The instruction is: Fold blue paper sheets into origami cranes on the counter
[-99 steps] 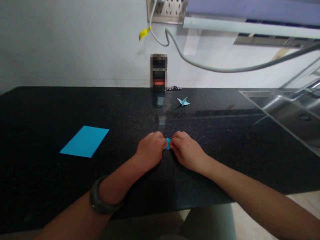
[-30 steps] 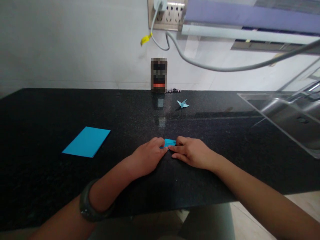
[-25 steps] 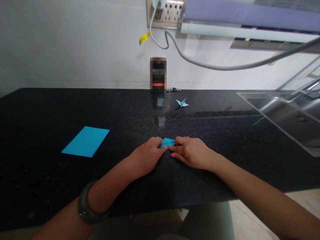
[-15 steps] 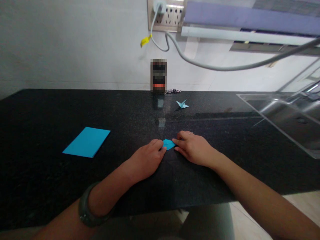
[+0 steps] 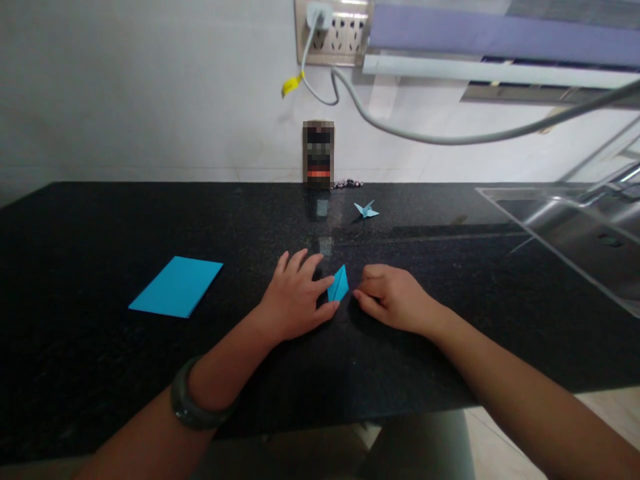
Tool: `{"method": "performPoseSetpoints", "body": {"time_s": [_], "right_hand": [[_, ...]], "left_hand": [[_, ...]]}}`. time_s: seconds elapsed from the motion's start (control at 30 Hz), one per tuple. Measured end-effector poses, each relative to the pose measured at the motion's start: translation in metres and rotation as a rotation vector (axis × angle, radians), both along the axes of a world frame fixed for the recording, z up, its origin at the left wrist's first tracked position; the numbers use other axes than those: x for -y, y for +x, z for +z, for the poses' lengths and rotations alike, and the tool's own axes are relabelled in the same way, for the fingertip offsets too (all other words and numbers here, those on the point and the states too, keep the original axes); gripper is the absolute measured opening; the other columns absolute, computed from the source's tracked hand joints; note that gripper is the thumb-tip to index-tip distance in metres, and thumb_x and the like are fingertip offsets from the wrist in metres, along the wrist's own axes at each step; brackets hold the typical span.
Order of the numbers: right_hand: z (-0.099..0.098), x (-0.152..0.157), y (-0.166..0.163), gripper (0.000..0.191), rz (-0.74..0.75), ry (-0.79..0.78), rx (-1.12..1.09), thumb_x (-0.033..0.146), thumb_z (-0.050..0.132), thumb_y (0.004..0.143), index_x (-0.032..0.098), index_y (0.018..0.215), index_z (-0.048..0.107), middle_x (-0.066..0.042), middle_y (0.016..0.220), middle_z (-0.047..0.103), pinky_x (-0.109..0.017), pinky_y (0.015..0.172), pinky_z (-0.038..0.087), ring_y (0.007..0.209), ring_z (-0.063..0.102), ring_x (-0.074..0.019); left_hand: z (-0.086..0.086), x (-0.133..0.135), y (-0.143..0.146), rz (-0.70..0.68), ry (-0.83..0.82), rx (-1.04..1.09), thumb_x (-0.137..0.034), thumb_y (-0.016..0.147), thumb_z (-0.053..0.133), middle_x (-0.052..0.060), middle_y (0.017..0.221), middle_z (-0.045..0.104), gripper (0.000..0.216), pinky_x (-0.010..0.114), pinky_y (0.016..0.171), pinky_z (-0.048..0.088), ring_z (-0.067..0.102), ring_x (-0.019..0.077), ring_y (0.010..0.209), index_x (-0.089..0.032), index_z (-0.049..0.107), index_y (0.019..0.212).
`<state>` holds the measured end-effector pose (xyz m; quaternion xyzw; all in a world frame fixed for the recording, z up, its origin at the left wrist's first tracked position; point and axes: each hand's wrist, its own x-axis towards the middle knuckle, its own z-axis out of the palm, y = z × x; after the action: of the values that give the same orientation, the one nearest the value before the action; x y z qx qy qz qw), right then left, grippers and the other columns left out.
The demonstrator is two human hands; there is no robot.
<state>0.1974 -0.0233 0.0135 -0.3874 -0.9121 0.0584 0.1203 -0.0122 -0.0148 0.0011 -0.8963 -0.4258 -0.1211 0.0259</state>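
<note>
A small kite-shaped piece of folded blue paper [image 5: 339, 285] lies on the dark countertop, a crease running down its middle. My left hand [image 5: 296, 297] has its thumb and index finger on the paper's left side, one at the edge and one at the lower end, while its other fingers spread out to the far side. Just right of the paper, my right hand [image 5: 393, 297] rests on the counter with its fingers curled in, apart from the paper. Nothing shows inside it. Farther back sits a finished-looking pale blue paper crane [image 5: 367, 210].
At left lies a stack of blue paper sheets [image 5: 176, 287]. A phone-shaped blurred object [image 5: 319, 153] leans against the wall beside a beaded string [image 5: 349, 183]. A metal sink [image 5: 590, 233] is set into the counter at right. A grey cable [image 5: 440, 140] hangs from the wall socket [image 5: 340, 33].
The folded paper has turned from lying sideways to pointing away from me. My right hand has let go of it and curled. My left hand's outer fingers have spread.
</note>
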Motion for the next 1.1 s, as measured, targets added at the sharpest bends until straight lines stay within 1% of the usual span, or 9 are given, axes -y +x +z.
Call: {"method": "performPoseSetpoints", "body": {"time_s": [0.07, 0.13, 0.2, 0.27, 0.37, 0.47, 0.6, 0.77, 1.1], "right_hand": [[-0.002, -0.005, 0.004, 0.024, -0.014, 0.021, 0.044, 0.02, 0.042, 0.086, 0.015, 0.091, 0.065, -0.006, 0.078, 0.054, -0.026, 0.065, 0.038, 0.072, 0.05, -0.0146], [-0.004, -0.007, 0.005, 0.026, 0.028, 0.008, 0.104, 0.02, 0.041, 0.087, 0.016, 0.102, 0.062, -0.007, 0.084, 0.055, -0.026, 0.066, 0.039, 0.075, 0.051, -0.0151], [-0.005, -0.005, 0.003, 0.027, 0.067, -0.004, 0.148, 0.023, 0.041, 0.088, 0.016, 0.101, 0.062, -0.007, 0.083, 0.055, -0.027, 0.068, 0.039, 0.076, 0.051, -0.0157], [-0.005, -0.001, -0.002, 0.027, 0.08, -0.006, 0.164, 0.026, 0.041, 0.089, 0.015, 0.097, 0.064, -0.007, 0.081, 0.056, -0.028, 0.069, 0.039, 0.075, 0.051, -0.0162], [-0.004, 0.003, -0.011, 0.027, 0.081, -0.02, 0.169, 0.028, 0.042, 0.089, 0.016, 0.088, 0.066, -0.007, 0.079, 0.056, -0.027, 0.067, 0.039, 0.073, 0.051, -0.0158], [-0.003, 0.004, -0.016, 0.025, 0.065, -0.035, 0.168, 0.027, 0.044, 0.088, 0.016, 0.083, 0.065, -0.006, 0.077, 0.055, -0.026, 0.065, 0.038, 0.071, 0.05, -0.0151], [-0.005, -0.002, -0.016, 0.023, 0.064, -0.056, 0.102, 0.027, 0.044, 0.088, 0.016, 0.083, 0.063, -0.005, 0.078, 0.054, -0.024, 0.065, 0.038, 0.073, 0.05, -0.014], [-0.014, -0.013, -0.014, 0.022, 0.151, -0.065, -0.007, 0.027, 0.043, 0.089, 0.017, 0.091, 0.062, -0.005, 0.084, 0.055, -0.024, 0.07, 0.039, 0.079, 0.051, -0.0137], [-0.015, -0.01, -0.021, 0.019, 0.083, -0.005, 0.103, 0.016, 0.041, 0.087, 0.016, 0.092, 0.059, -0.006, 0.085, 0.054, -0.024, 0.066, 0.038, 0.073, 0.049, -0.0138]], "left_hand": [[-0.003, -0.001, -0.002, 0.0, -0.008, -0.009, -0.04, 0.079, 0.048, 0.008, 0.132, 0.043, 0.034, 0.06, 0.098, 0.021, 0.03, 0.0364, 0.124, -0.03, 0.061, 0.108], [-0.004, -0.002, -0.002, 0.003, -0.001, -0.009, -0.032, 0.081, 0.047, 0.008, 0.133, 0.042, 0.034, 0.062, 0.097, 0.02, 0.029, 0.0358, 0.125, -0.031, 0.058, 0.112], [-0.005, -0.003, -0.002, 0.007, 0.025, 0.01, -0.025, 0.082, 0.046, 0.009, 0.131, 0.044, 0.035, 0.061, 0.097, 0.022, 0.031, 0.0338, 0.123, -0.03, 0.057, 0.114], [-0.004, -0.004, -0.001, -0.008, 0.032, 0.037, -0.02, 0.083, 0.043, 0.011, 0.121, 0.051, 0.031, 0.054, 0.094, 0.03, 0.039, 0.03, 0.116, -0.025, 0.061, 0.107], [-0.001, -0.004, 0.001, -0.097, -0.098, 0.027, -0.015, 0.083, 0.039, 0.009, 0.094, 0.06, 0.026, 0.037, 0.081, 0.043, 0.052, 0.0212, 0.092, -0.017, 0.066, 0.084], [0.001, -0.002, 0.004, -0.158, -0.238, 0.002, -0.012, 0.083, 0.039, 0.007, 0.08, 0.061, 0.026, 0.031, 0.074, 0.045, 0.055, 0.0174, 0.08, -0.015, 0.064, 0.076], [0.003, 0.002, 0.006, -0.144, -0.264, 0.045, -0.019, 0.084, 0.043, 0.007, 0.082, 0.062, 0.021, 0.033, 0.078, 0.045, 0.056, 0.0186, 0.083, -0.015, 0.063, 0.078], [0.004, 0.001, 0.005, -0.129, -0.265, 0.039, -0.016, 0.083, 0.043, 0.005, 0.083, 0.062, 0.019, 0.033, 0.076, 0.045, 0.056, 0.0189, 0.083, -0.016, 0.062, 0.08], [-0.001, 0.002, 0.003, -0.039, -0.247, 0.072, -0.019, 0.081, 0.048, 0.005, 0.091, 0.063, 0.014, 0.034, 0.082, 0.045, 0.057, 0.019, 0.09, -0.017, 0.062, 0.081]]}}
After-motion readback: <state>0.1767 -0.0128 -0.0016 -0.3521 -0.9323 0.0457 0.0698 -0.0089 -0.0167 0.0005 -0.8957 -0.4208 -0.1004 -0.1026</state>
